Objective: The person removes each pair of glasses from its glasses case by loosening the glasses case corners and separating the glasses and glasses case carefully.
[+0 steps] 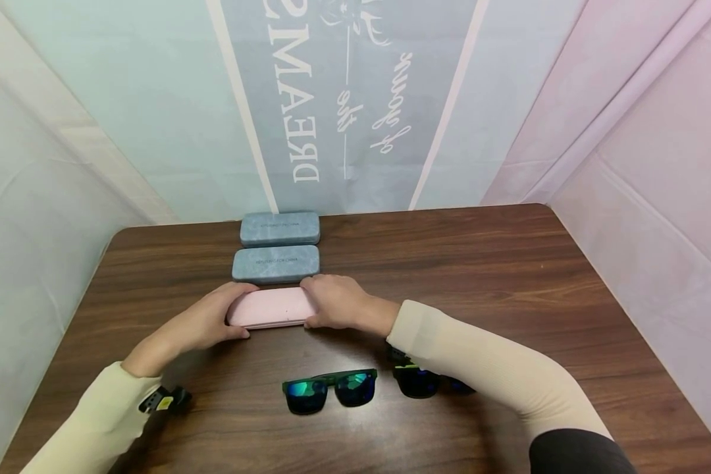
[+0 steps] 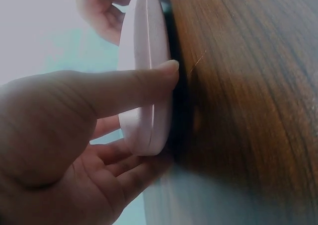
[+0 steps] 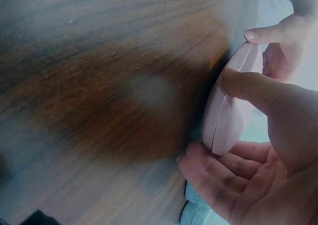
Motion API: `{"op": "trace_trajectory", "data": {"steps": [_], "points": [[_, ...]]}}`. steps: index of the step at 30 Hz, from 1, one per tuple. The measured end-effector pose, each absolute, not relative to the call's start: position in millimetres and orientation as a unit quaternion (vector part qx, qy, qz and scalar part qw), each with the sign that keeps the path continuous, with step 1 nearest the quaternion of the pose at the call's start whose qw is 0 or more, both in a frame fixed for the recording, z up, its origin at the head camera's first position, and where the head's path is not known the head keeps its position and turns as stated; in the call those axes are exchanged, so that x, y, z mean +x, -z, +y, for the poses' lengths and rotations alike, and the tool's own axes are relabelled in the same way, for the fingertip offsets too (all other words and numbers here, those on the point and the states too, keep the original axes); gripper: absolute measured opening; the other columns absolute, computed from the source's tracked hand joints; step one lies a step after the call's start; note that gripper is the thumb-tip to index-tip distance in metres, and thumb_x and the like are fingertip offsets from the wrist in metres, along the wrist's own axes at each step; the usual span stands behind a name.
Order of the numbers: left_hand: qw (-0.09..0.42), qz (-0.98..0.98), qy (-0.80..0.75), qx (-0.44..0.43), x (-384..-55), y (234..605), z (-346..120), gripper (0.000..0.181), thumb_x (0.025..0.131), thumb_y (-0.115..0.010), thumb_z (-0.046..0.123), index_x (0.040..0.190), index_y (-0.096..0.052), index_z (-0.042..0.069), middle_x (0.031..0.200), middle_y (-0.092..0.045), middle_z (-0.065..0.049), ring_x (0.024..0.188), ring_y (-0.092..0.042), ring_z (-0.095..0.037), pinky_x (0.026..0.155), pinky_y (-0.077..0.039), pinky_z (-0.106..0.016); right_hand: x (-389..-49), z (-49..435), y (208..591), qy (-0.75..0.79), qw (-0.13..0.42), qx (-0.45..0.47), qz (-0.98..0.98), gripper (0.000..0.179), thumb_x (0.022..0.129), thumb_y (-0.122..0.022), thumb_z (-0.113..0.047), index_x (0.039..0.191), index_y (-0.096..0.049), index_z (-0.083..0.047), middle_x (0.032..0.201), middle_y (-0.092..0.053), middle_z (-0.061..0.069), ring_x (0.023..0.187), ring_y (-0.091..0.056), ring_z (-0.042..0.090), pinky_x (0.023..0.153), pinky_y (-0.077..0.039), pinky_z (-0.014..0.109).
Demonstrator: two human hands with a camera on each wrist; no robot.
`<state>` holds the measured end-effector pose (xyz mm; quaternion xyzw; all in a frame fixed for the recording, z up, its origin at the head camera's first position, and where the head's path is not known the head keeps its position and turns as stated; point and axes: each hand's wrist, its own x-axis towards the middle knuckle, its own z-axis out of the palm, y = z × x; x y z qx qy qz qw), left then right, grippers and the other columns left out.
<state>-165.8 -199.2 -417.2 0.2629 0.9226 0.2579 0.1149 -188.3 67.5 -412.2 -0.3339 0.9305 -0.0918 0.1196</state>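
A pale pink glasses case (image 1: 275, 307), its lid closed, is held at both ends just in front of two blue-grey cases. My left hand (image 1: 213, 315) grips its left end, thumb along the near side and fingers round the far side. At the other end my right hand (image 1: 338, 301) holds it the same way. In the left wrist view the thumb lies across the seam of the pink case (image 2: 144, 120). A dark shadow runs beneath the pink case (image 3: 223, 120) in the right wrist view.
Two blue-grey glasses cases (image 1: 276, 263) lie one behind the other near the back edge of the wooden table (image 1: 450, 263). Mirrored sunglasses (image 1: 330, 390) lie nearer the front. A second pair of sunglasses (image 1: 416, 382) is partly hidden under the right sleeve. Printed cloth (image 1: 509, 79) hangs behind.
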Motion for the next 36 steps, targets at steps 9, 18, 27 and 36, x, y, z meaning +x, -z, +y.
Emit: {"op": "trace_trajectory", "data": {"steps": [9, 18, 27, 36], "points": [[0.12, 0.914, -0.264, 0.283, -166, 416, -202, 0.07, 0.081, -0.088, 0.016, 0.137, -0.053, -0.004, 0.131, -0.057, -0.022, 0.119, -0.055, -0.037, 0.099, -0.044, -0.058, -189, 67, 412, 0.096, 0.123, -0.334, 0.929, 0.052, 0.086, -0.082, -0.039, 0.124, -0.062, -0.008, 0.11, -0.068, 0.004, 0.099, -0.065, 0.017, 0.079, -0.054, 0.034], [0.13, 0.913, -0.261, 0.286, -167, 412, -202, 0.07, 0.084, -0.086, 0.019, 0.139, -0.051, -0.006, 0.133, -0.056, -0.025, 0.12, -0.054, -0.038, 0.099, -0.045, -0.058, -189, 68, 409, 0.096, 0.13, -0.338, 0.927, 0.056, 0.087, -0.082, -0.04, 0.128, -0.061, -0.008, 0.112, -0.068, 0.005, 0.101, -0.064, 0.017, 0.081, -0.053, 0.033], [0.137, 0.917, -0.254, 0.277, -166, 409, -202, 0.068, 0.087, -0.082, 0.022, 0.139, -0.051, -0.007, 0.136, -0.054, -0.027, 0.124, -0.053, -0.04, 0.101, -0.043, -0.059, -189, 70, 407, 0.105, 0.138, -0.337, 0.925, 0.06, 0.088, -0.081, -0.039, 0.134, -0.06, -0.008, 0.118, -0.068, 0.007, 0.106, -0.064, 0.018, 0.083, -0.053, 0.035], [0.134, 0.918, -0.247, 0.28, -166, 407, -200, 0.061, 0.092, -0.077, 0.023, 0.14, -0.051, -0.005, 0.137, -0.054, -0.025, 0.126, -0.051, -0.04, 0.103, -0.042, -0.06, -189, 73, 402, 0.112, 0.136, -0.337, 0.925, 0.063, 0.089, -0.08, -0.039, 0.138, -0.058, -0.007, 0.128, -0.066, 0.008, 0.114, -0.063, 0.019, 0.09, -0.053, 0.035]]}}
